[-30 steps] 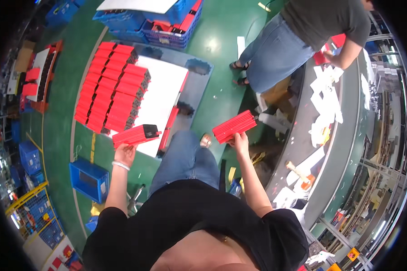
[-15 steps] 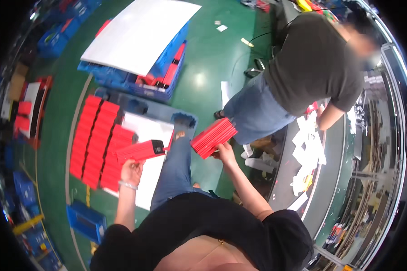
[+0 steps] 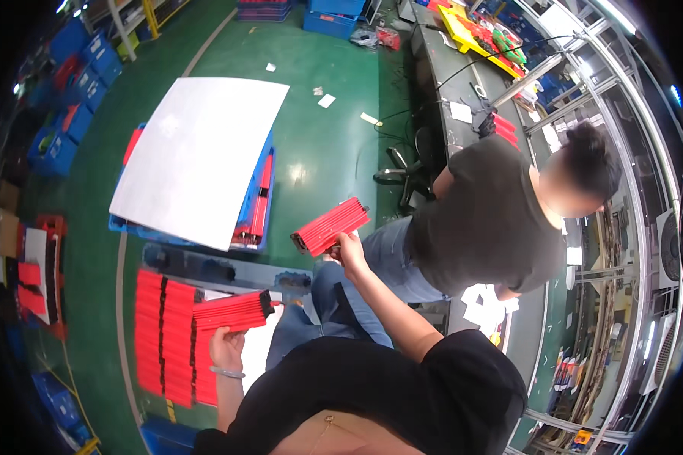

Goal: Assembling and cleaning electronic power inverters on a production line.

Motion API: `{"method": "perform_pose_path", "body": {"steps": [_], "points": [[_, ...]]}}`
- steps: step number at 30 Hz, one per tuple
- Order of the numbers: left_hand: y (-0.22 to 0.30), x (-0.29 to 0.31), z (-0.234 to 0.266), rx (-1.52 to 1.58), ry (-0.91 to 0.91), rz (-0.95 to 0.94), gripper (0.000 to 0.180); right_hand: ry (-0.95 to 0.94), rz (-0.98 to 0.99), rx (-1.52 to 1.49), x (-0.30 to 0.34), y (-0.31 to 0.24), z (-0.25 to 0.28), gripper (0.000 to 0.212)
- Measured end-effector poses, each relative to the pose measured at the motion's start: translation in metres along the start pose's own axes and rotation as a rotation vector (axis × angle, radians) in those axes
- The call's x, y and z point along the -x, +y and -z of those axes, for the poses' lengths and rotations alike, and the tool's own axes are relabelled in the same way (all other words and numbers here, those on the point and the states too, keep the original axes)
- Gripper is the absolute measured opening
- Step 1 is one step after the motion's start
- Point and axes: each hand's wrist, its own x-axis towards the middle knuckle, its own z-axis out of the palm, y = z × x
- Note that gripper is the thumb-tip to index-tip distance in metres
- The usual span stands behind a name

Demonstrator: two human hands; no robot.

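Left hand [image 3: 226,347]: grips a red bundle [image 3: 231,311], now lower near the red rows [image 3: 163,341].
Right hand [image 3: 347,249]: clasps a second red bundle [image 3: 330,226], carried farther right, toward the co-worker [image 3: 486,220].

Wearer had a black short-sleeved top [image 3: 387,387] and blue jeans [image 3: 334,311]. A thin pale bracelet [image 3: 226,371] circled the wrist of the left hand [image 3: 226,346]. Forearms were bare.

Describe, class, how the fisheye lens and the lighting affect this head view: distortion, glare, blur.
Head view: straight lines bow toward the black circular rim; a glare patch shines on the green floor; the co-worker's face is blurred; the left hand and right hand, each gripping a red bundle, stay sharp.
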Motion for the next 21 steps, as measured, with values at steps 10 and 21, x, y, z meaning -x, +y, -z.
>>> {"method": "perform_pose_path", "body": {"steps": [10,21], "points": [[0.038,-0.103,-0.193,-0.222,-0.124,-0.214,0.022,0.318,0.111,-0.151,-0.224,-0.082,-0.019,0.013],[0.078,-0.308,-0.431,-0.384,-0.408,0.138,0.026,0.609,0.167,0.183,-0.465,-0.138,0.044,0.023]]}}
